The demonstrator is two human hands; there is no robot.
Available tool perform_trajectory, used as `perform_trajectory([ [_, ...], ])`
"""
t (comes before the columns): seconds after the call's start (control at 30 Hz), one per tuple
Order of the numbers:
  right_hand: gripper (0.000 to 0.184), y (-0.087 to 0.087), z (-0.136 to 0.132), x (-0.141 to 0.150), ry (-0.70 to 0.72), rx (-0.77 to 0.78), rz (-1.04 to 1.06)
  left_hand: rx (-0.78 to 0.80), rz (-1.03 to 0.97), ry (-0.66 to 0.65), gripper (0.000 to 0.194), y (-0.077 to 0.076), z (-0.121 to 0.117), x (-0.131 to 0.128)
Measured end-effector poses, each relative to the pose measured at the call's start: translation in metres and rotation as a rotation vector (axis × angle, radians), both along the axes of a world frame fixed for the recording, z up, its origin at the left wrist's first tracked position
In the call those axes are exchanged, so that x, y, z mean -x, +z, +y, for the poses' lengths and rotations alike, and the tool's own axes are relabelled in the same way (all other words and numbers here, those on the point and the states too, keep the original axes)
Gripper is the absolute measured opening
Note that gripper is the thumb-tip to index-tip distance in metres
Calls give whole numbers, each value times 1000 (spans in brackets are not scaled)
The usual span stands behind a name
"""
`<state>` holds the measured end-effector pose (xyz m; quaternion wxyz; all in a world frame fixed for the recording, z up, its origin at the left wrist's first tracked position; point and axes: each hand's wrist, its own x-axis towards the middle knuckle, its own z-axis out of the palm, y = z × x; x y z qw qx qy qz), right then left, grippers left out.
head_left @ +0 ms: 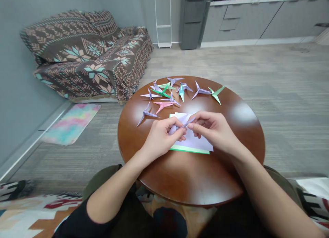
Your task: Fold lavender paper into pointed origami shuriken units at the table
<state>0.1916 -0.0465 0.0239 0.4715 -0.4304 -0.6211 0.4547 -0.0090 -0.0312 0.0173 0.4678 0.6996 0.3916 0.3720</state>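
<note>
Between my two hands is a small folded piece of lilac paper [173, 129], held just above a stack of paper sheets [196, 142]. My left hand [164, 133] pinches its left side between thumb and fingers. At its pointed right end, my right hand [212, 128] grips it with thumb and forefinger. Lilac paper tops the stack, and green edges show beneath. Part of the folded paper is covered by my fingers. Beyond my hands lie several folded paper cranes, among them a pink one [164, 105], a green one [164, 91] and a lilac one [147, 113].
Everything rests on a round brown wooden table [185, 183]. At the table's far right edge sits a pale green crane [217, 94]. A sofa with a patterned cover [95, 60] stands at the back left, near a pastel mat [72, 123]. Grey cabinets [241, 20] line the far wall.
</note>
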Motion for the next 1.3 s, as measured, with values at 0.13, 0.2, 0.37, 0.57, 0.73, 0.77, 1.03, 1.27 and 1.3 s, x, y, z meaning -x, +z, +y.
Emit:
perform_trajectory([
  [0.13, 32, 2, -4, 4, 38, 36, 34, 18, -35, -39, 11, 0, -2, -1],
  [0.2, 34, 2, -4, 4, 37, 34, 60, 29, -46, -50, 10, -1, -2, -1],
  [0.37, 33, 2, -5, 6, 9, 4, 46, 38, -54, -32, 7, -2, -2, -2],
  [0.57, 28, 1, -7, 8, -84, -20, 89, 194, -79, -63, 12, 3, 0, -4],
  [0.73, 21, -3, 4, -3, -319, -87, 256, 338, -135, -82, 18, -4, 4, -3],
  [0.77, 21, -3, 6, -5, -341, -94, 270, 355, -160, -81, 20, -5, 4, -3],
  [1.03, 19, -1, -2, 6, -53, 3, 31, 371, -350, -54, 66, -4, 2, -9],
  [1.27, 12, -1, -2, 2, -80, -35, -53, 112, -186, -117, 42, -4, 2, -6],
  [1.3, 14, -1, -2, 1, -66, -35, -68, 48, -179, -75, 33, -4, 2, -5],
])
